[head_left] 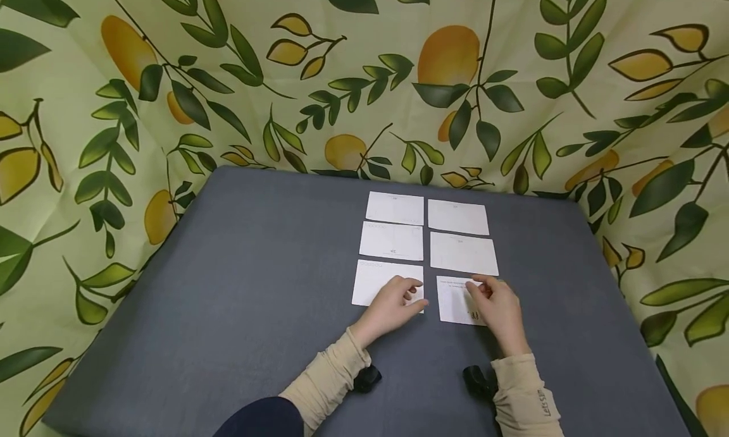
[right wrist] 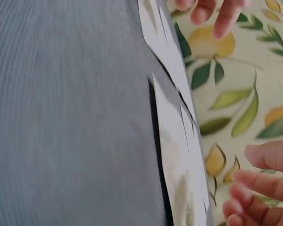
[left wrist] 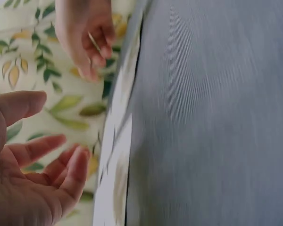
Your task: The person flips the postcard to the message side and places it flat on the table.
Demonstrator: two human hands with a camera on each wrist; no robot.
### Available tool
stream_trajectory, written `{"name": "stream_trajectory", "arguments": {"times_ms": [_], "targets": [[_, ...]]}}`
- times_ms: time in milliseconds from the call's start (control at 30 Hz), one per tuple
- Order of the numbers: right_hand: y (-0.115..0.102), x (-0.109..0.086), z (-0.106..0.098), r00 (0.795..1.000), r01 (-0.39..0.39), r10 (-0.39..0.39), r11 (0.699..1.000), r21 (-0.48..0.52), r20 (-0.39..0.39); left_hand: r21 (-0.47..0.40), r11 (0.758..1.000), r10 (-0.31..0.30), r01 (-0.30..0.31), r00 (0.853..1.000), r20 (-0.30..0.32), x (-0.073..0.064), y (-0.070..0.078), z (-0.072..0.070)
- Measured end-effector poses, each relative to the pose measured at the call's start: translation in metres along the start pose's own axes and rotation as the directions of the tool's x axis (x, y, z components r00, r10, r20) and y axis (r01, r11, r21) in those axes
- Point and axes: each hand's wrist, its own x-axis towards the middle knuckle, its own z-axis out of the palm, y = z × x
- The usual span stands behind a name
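White paper cards lie flat on the grey table in two columns of three rows. My left hand [head_left: 394, 302] hovers over the nearest card of the left column [head_left: 373, 277], its fingers loosely bent with nothing between them. Over the nearest card of the right column [head_left: 452, 301] is my right hand [head_left: 500, 307], covering its right part. That card shows small print and a larger dark mark. In the right wrist view the right hand [right wrist: 266, 188] has thumb and fingers apart, holding nothing. The left wrist view shows the left hand [left wrist: 37, 165] raised above the card surfaces, palm visible.
Farther back lie the middle left card [head_left: 391, 241], middle right card [head_left: 464, 253], back left card [head_left: 395, 208] and back right card [head_left: 458, 217]. The grey table [head_left: 256, 285] ends against a leaf-and-fruit patterned cloth [head_left: 353, 64]. Black wrist devices [head_left: 367, 379] sit beneath the sleeves.
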Motion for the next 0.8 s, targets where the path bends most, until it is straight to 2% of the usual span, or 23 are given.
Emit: {"name": "stream_trajectory", "arguments": {"times_ms": [100, 167, 300, 367, 467, 567, 633, 700, 800], "targets": [[0.009, -0.003, -0.012, 0.998, -0.055, 0.055, 0.998, 0.000, -0.018, -0.082, 0.996, -0.023, 0.029, 0.997, 0.076, 0.003, 0.012, 0.011], [0.016, -0.006, -0.018, 0.995, -0.100, 0.100, 0.995, 0.000, -0.008, -0.129, 0.988, -0.063, 0.080, 0.990, 0.129, 0.004, 0.017, 0.017], [0.027, -0.009, -0.026, 0.989, -0.148, 0.148, 0.989, -0.018, 0.013, -0.258, 0.947, -0.143, 0.190, 0.972, 0.188, 0.004, 0.021, 0.031], [0.031, -0.010, -0.026, 0.989, -0.150, 0.150, 0.988, -0.023, 0.007, -0.319, 0.917, -0.186, 0.240, 0.964, 0.191, 0.004, 0.021, 0.036], [0.035, -0.012, -0.025, 0.987, -0.158, 0.158, 0.987, -0.028, -0.004, -0.411, 0.867, -0.230, 0.282, 0.958, 0.173, 0.006, 0.020, 0.041], [0.036, -0.014, -0.022, 0.985, -0.173, 0.173, 0.985, -0.028, -0.013, -0.518, 0.804, -0.246, 0.292, 0.957, 0.157, 0.009, 0.019, 0.045], [0.036, -0.015, -0.021, 0.984, -0.180, 0.179, 0.983, -0.024, -0.013, -0.568, 0.771, -0.250, 0.288, 0.957, 0.145, 0.009, 0.018, 0.046], [0.035, -0.016, -0.019, 0.983, -0.181, 0.181, 0.983, -0.016, -0.014, -0.594, 0.754, -0.252, 0.280, 0.959, 0.131, 0.009, 0.017, 0.047], [0.034, -0.017, -0.019, 0.978, -0.208, 0.208, 0.978, 0.019, 0.000, -0.596, 0.751, -0.269, 0.284, 0.956, 0.116, 0.009, 0.016, 0.048]]}}
